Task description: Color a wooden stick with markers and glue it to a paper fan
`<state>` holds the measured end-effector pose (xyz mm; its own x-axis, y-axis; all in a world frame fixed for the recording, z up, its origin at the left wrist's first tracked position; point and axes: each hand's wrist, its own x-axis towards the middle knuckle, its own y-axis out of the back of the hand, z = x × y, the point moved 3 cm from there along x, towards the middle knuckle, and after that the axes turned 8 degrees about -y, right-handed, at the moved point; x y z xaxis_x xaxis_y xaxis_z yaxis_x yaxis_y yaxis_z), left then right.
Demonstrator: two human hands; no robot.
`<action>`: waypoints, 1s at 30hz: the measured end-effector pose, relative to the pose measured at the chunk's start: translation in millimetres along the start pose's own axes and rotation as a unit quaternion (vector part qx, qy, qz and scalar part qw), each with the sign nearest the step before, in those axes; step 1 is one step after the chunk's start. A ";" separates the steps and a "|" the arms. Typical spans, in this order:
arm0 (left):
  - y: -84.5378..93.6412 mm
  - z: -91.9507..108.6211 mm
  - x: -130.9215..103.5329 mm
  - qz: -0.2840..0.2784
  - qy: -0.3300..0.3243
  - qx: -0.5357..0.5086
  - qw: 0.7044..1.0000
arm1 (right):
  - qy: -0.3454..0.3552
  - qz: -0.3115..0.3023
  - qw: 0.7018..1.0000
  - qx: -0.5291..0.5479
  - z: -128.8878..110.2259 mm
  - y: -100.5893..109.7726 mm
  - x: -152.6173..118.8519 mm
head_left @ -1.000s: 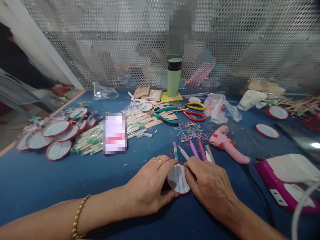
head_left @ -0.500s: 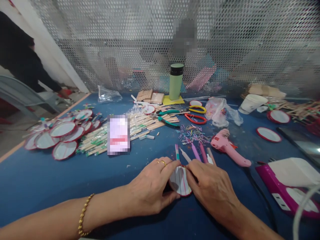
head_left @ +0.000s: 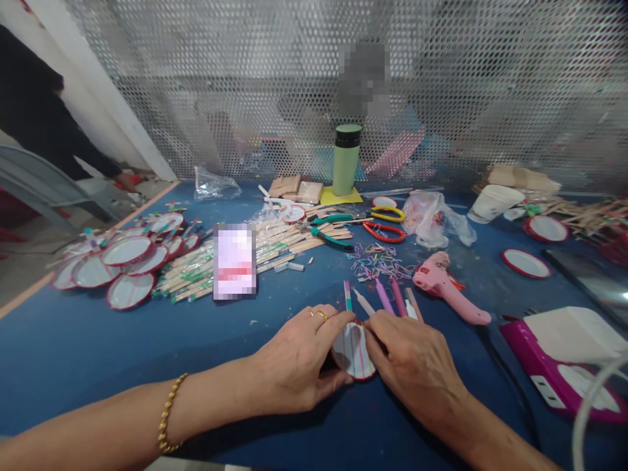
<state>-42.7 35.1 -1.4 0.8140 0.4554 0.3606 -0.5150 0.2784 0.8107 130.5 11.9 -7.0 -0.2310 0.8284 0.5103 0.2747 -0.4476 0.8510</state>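
Note:
Between my two hands, low in the middle of the view, is a small round white disc (head_left: 355,356) with a red rim and thin coloured stripes. My left hand (head_left: 297,360) grips its left edge, thumb below and fingers above. On the upper right edge, my right hand (head_left: 417,360) is closed with its fingertips pressed to the rim; part of the disc is hidden under it. Just beyond the fingers lie a purple-and-teal strip (head_left: 348,294), a purple pen (head_left: 384,297) and a dark pink pen (head_left: 398,297).
Finished-looking red-rimmed discs (head_left: 128,252) are piled at left beside bundled wooden sticks (head_left: 189,278). Further back are pliers (head_left: 333,242), small coloured clips (head_left: 375,261) and a green tumbler (head_left: 346,160). A pink glue gun (head_left: 454,291) and a magenta power strip (head_left: 549,373) lie at right.
The view has shifted very slightly. Both hands keep their hold on the disc in nearly the same position.

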 end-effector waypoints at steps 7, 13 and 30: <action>-1.4 -1.6 -0.7 -0.004 0.000 0.006 1.000 | 0.009 0.000 1.000 -0.001 -1.4 2.6 0.8; -1.8 -1.9 -1.4 -0.009 -0.006 0.005 1.000 | 0.013 0.007 1.000 -0.001 -0.8 1.4 1.1; -2.0 -3.4 -2.9 -0.010 -0.007 -0.001 1.000 | 0.013 0.011 1.000 -0.010 -1.7 2.0 1.0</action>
<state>-45.0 36.1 -5.7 0.8274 0.4385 0.3508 -0.4994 0.2890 0.8168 129.2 11.3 -4.6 -0.2490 0.8097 0.5314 0.2608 -0.4724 0.8419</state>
